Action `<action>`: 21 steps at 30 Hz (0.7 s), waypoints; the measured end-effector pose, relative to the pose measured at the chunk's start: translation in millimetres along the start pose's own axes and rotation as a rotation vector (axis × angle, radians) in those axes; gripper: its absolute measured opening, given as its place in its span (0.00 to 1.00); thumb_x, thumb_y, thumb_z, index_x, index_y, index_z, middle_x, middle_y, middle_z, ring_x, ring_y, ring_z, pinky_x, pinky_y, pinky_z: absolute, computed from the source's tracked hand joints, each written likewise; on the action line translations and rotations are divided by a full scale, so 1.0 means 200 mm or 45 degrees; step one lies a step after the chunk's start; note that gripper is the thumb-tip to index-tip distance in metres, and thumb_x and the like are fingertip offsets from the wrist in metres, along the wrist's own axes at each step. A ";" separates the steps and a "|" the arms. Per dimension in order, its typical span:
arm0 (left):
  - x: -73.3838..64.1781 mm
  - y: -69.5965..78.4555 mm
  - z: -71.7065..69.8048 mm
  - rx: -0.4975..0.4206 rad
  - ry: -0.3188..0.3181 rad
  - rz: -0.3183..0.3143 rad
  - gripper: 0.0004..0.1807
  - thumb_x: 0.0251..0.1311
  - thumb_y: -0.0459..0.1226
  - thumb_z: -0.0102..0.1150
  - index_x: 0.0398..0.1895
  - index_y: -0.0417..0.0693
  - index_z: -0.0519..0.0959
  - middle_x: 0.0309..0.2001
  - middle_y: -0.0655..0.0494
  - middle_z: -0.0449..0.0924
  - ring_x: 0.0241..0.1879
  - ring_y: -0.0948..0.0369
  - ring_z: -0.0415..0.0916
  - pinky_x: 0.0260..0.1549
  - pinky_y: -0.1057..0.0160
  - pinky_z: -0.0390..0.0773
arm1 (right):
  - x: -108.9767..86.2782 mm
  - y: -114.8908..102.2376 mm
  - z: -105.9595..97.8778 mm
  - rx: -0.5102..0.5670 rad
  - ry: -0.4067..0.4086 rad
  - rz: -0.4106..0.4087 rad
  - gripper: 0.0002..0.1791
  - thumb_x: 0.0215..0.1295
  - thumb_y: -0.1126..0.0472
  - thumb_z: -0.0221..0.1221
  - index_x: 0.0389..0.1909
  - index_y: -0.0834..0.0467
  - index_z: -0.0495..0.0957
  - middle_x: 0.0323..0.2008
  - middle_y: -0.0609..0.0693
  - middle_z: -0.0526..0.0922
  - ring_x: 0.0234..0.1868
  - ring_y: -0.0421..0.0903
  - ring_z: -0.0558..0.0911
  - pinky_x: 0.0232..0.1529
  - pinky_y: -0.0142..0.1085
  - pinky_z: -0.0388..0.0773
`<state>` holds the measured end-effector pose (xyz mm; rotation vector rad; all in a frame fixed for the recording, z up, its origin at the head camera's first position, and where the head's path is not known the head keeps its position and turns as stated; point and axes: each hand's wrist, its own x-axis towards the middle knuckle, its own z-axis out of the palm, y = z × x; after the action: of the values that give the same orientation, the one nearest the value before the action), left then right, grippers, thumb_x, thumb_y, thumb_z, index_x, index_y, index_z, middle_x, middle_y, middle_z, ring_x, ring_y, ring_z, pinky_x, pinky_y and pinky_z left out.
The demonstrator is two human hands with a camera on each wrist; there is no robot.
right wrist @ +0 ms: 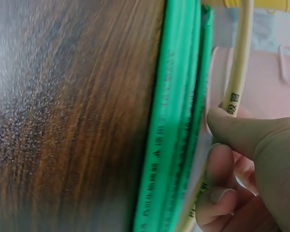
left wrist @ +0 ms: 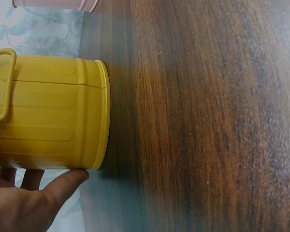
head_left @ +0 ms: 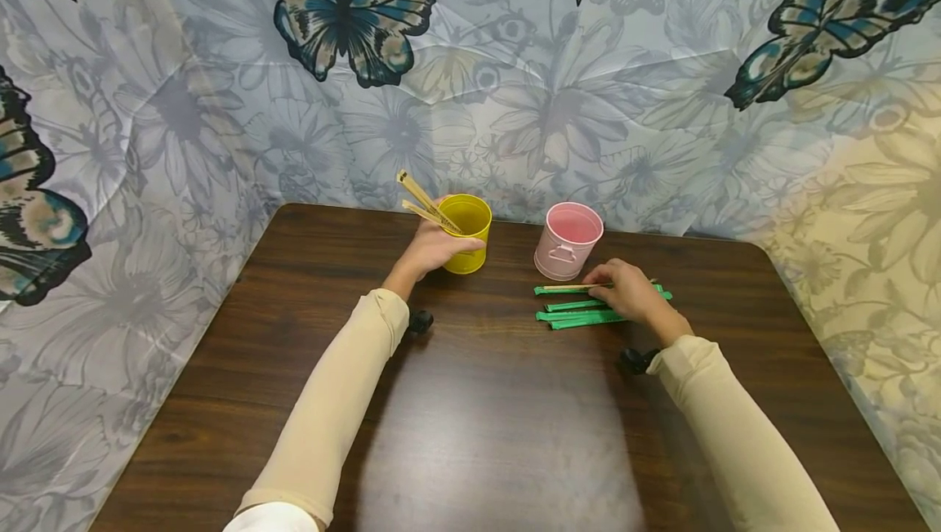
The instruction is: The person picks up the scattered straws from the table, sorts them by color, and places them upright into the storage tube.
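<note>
My left hand grips the side of a small yellow metal bucket standing at the table's back. Tan paper-wrapped straws lean out over its left rim. In the left wrist view, thumb and fingers of the left hand lie along the bucket's wall. Between thumb and fingers, my right hand pinches a tan wrapped straw with dark print. That straw is just above several green-wrapped straws on the table. Part of it is hidden behind the right hand's fingers.
A pink bucket with a side handle stands right of the yellow one, just behind the green straws. The dark wooden table ends at a butterfly-print cloth. Black wrist devices sit at both wrists.
</note>
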<state>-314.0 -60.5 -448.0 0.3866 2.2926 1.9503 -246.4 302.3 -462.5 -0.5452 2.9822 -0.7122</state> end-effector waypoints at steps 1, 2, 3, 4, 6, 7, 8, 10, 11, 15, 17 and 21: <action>0.00 -0.01 0.00 -0.003 0.003 0.001 0.45 0.49 0.35 0.80 0.70 0.50 0.66 0.63 0.49 0.75 0.62 0.51 0.74 0.66 0.49 0.74 | 0.00 -0.01 -0.01 -0.011 0.002 -0.019 0.05 0.65 0.66 0.66 0.41 0.59 0.86 0.41 0.59 0.83 0.45 0.58 0.83 0.50 0.54 0.79; 0.00 0.01 0.00 -0.009 -0.004 -0.006 0.45 0.49 0.34 0.80 0.71 0.48 0.66 0.63 0.47 0.75 0.62 0.49 0.74 0.66 0.48 0.74 | -0.01 -0.02 -0.01 -0.019 0.002 -0.040 0.05 0.65 0.66 0.66 0.41 0.59 0.86 0.40 0.58 0.83 0.45 0.57 0.83 0.49 0.54 0.79; -0.02 0.04 0.00 -0.014 -0.014 -0.011 0.45 0.49 0.34 0.79 0.71 0.46 0.65 0.64 0.45 0.74 0.63 0.48 0.73 0.66 0.47 0.73 | -0.01 -0.03 -0.02 -0.029 0.002 -0.062 0.05 0.64 0.66 0.66 0.40 0.59 0.86 0.40 0.57 0.83 0.44 0.56 0.83 0.49 0.53 0.79; -0.03 0.06 -0.01 -0.018 -0.024 -0.015 0.45 0.50 0.33 0.79 0.71 0.44 0.65 0.64 0.43 0.74 0.64 0.46 0.73 0.66 0.46 0.73 | -0.01 -0.04 -0.03 -0.039 0.002 -0.082 0.05 0.64 0.66 0.67 0.40 0.58 0.86 0.39 0.56 0.84 0.43 0.55 0.83 0.48 0.52 0.79; -0.04 0.09 -0.01 -0.025 -0.038 -0.012 0.44 0.50 0.32 0.78 0.71 0.42 0.65 0.64 0.41 0.74 0.64 0.44 0.73 0.66 0.47 0.74 | -0.02 -0.08 -0.06 -0.053 0.009 -0.123 0.05 0.63 0.67 0.67 0.39 0.58 0.86 0.37 0.54 0.84 0.42 0.53 0.83 0.47 0.50 0.79; -0.05 0.10 -0.01 -0.021 -0.043 -0.009 0.44 0.50 0.31 0.77 0.71 0.41 0.65 0.64 0.40 0.74 0.64 0.44 0.73 0.65 0.48 0.74 | -0.02 -0.10 -0.07 -0.055 0.012 -0.140 0.05 0.63 0.67 0.68 0.38 0.57 0.86 0.37 0.53 0.84 0.41 0.52 0.83 0.46 0.48 0.79; -0.05 0.11 -0.01 -0.016 -0.045 -0.009 0.44 0.51 0.31 0.77 0.71 0.41 0.65 0.64 0.40 0.74 0.64 0.44 0.73 0.65 0.49 0.75 | -0.02 -0.12 -0.08 -0.051 0.017 -0.155 0.05 0.63 0.67 0.68 0.38 0.58 0.86 0.37 0.52 0.84 0.41 0.51 0.83 0.45 0.47 0.79; -0.05 0.11 -0.01 -0.010 -0.042 -0.011 0.43 0.51 0.31 0.76 0.71 0.42 0.65 0.64 0.40 0.74 0.64 0.45 0.73 0.64 0.50 0.75 | -0.03 -0.16 -0.10 -0.036 0.031 -0.181 0.05 0.63 0.68 0.68 0.38 0.58 0.86 0.36 0.51 0.84 0.40 0.49 0.83 0.43 0.46 0.79; -0.05 0.11 -0.01 -0.008 -0.034 -0.013 0.43 0.51 0.31 0.76 0.71 0.42 0.66 0.64 0.41 0.74 0.63 0.45 0.73 0.64 0.51 0.76 | -0.02 -0.18 -0.11 -0.027 0.038 -0.196 0.05 0.63 0.68 0.68 0.39 0.58 0.86 0.36 0.51 0.84 0.40 0.49 0.83 0.43 0.45 0.79; -0.05 0.09 -0.01 -0.019 -0.018 -0.019 0.45 0.50 0.31 0.77 0.72 0.41 0.65 0.65 0.40 0.73 0.64 0.44 0.72 0.65 0.48 0.74 | -0.01 -0.28 -0.13 -0.031 0.068 -0.262 0.05 0.62 0.67 0.69 0.38 0.58 0.84 0.36 0.50 0.84 0.39 0.48 0.82 0.41 0.45 0.78; -0.04 0.07 -0.01 -0.034 -0.018 -0.012 0.45 0.50 0.31 0.78 0.71 0.41 0.65 0.65 0.40 0.73 0.64 0.43 0.72 0.66 0.46 0.73 | 0.00 -0.32 -0.14 -0.038 0.077 -0.273 0.05 0.62 0.66 0.69 0.37 0.57 0.82 0.35 0.49 0.85 0.38 0.47 0.82 0.40 0.43 0.78; -0.01 0.01 0.00 -0.034 -0.009 0.011 0.44 0.49 0.34 0.79 0.70 0.45 0.67 0.64 0.44 0.75 0.63 0.46 0.73 0.66 0.46 0.73 | 0.04 -0.41 -0.16 -0.015 0.076 -0.260 0.05 0.63 0.64 0.69 0.35 0.55 0.82 0.31 0.47 0.85 0.32 0.43 0.79 0.34 0.37 0.76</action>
<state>-312.3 -60.6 -445.6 0.4007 2.2617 1.9778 -229.4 244.9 -397.1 -0.8532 3.0163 -0.7358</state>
